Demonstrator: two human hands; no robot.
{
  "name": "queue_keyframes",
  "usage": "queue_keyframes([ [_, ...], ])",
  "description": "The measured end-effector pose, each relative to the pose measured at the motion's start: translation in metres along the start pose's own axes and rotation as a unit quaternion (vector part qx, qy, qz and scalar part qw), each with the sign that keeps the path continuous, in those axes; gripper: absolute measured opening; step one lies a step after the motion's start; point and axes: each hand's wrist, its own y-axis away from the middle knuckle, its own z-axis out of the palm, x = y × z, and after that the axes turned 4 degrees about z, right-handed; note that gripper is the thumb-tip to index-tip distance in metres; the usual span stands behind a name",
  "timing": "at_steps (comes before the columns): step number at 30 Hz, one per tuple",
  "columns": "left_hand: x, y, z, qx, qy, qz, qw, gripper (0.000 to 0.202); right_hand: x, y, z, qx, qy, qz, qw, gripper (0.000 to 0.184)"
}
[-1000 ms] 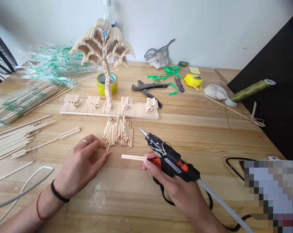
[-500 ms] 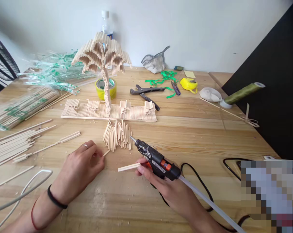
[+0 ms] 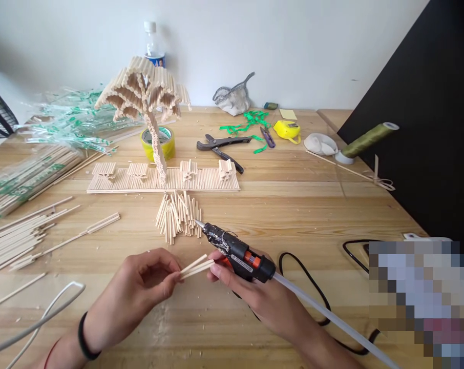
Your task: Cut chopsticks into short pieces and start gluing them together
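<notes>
— Why does the left hand [image 3: 140,292] sit so low, just above the bench [image 3: 293,205]?

— It pinches the near ends of two sticks [image 3: 195,266] between thumb and fingers [image 3: 166,279], closed tight on them. The sticks lie almost side by side and fan apart a little toward their far ends; held low, they probably stay steady.

— And the right hand [image 3: 251,297]?

— Wrapped around the glue gun [image 3: 235,251], fingers shut on its grip. Its fingertips reach the sticks' far ends, though I cannot tell whether they press them. The nozzle points away, up and left toward the pile [image 3: 178,215] of short cut pieces, so its tip is off the sticks for now.

— So the sticks span the gap between both hands?

— Yes, raised slightly off the bench, just nearer the person than the pile. The pile sits close, likely to keep pieces within easy reach.

— What stands behind it?

— A flat base [image 3: 163,180] of sticks carrying a stick-built tree [image 3: 143,97], with tape [image 3: 160,141] behind the trunk. Long uncut sticks lie to the left, cutters [image 3: 216,146] further back.
</notes>
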Motion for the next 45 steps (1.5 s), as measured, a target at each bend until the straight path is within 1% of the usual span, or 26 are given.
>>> queue_keyframes([
  [4, 0.0, 0.002, 0.006, -0.032, 0.058, -0.036, 0.997, 0.017, 0.003, 0.0, 0.001, 0.003, -0.011, 0.011, 1.0, 0.024],
  [8, 0.001, 0.001, 0.007, -0.028, 0.104, -0.05, 0.993, 0.016, 0.005, -0.001, 0.002, 0.002, -0.017, 0.017, 1.0, 0.025],
  [13, 0.001, 0.001, 0.007, -0.018, 0.098, -0.045, 0.994, 0.017, 0.001, 0.0, 0.003, -0.012, -0.004, 0.02, 1.0, 0.024],
  [16, 0.001, 0.001, 0.008, -0.001, 0.093, -0.035, 0.995, 0.018, -0.003, 0.0, 0.002, -0.024, 0.0, 0.015, 1.0, 0.022],
  [21, -0.002, 0.0, 0.006, 0.06, 0.114, -0.008, 0.992, 0.013, -0.004, -0.001, 0.002, -0.032, 0.006, 0.007, 0.999, 0.021],
  [24, -0.002, -0.001, 0.004, 0.067, 0.118, 0.007, 0.991, 0.012, -0.004, 0.0, 0.002, -0.04, 0.028, -0.003, 0.999, 0.022],
  [28, -0.003, -0.002, 0.001, 0.036, 0.109, 0.009, 0.993, 0.017, -0.006, 0.001, 0.002, -0.026, 0.085, -0.022, 0.996, 0.023],
  [32, -0.007, -0.004, -0.002, 0.021, 0.101, -0.01, 0.995, 0.02, -0.007, 0.001, 0.002, 0.016, 0.105, -0.029, 0.994, 0.024],
  [34, -0.009, -0.004, -0.004, 0.007, 0.079, -0.019, 0.997, 0.02, -0.009, 0.001, 0.002, 0.049, 0.104, -0.025, 0.993, 0.024],
  [36, -0.01, -0.005, -0.006, -0.005, 0.024, -0.017, 1.0, 0.02, -0.01, 0.0, 0.002, 0.075, 0.1, -0.021, 0.992, 0.023],
  [38, -0.009, -0.005, -0.008, 0.004, -0.057, 0.011, 0.998, 0.02, -0.009, -0.001, 0.002, 0.085, 0.097, -0.022, 0.991, 0.022],
  [40, -0.007, -0.006, -0.01, 0.029, -0.125, 0.068, 0.989, 0.015, -0.008, -0.002, 0.002, 0.083, 0.098, -0.026, 0.991, 0.021],
  [42, -0.005, -0.006, -0.013, 0.052, -0.151, 0.131, 0.978, 0.005, -0.007, -0.002, 0.003, 0.076, 0.097, -0.029, 0.992, 0.02],
  [44, -0.004, -0.006, -0.017, 0.066, -0.15, 0.173, 0.971, 0.011, -0.006, -0.002, 0.003, 0.071, 0.096, -0.03, 0.992, 0.019],
  [45, -0.004, -0.006, -0.019, 0.067, -0.144, 0.183, 0.97, 0.012, -0.006, -0.002, 0.003, 0.069, 0.098, -0.029, 0.992, 0.019],
])
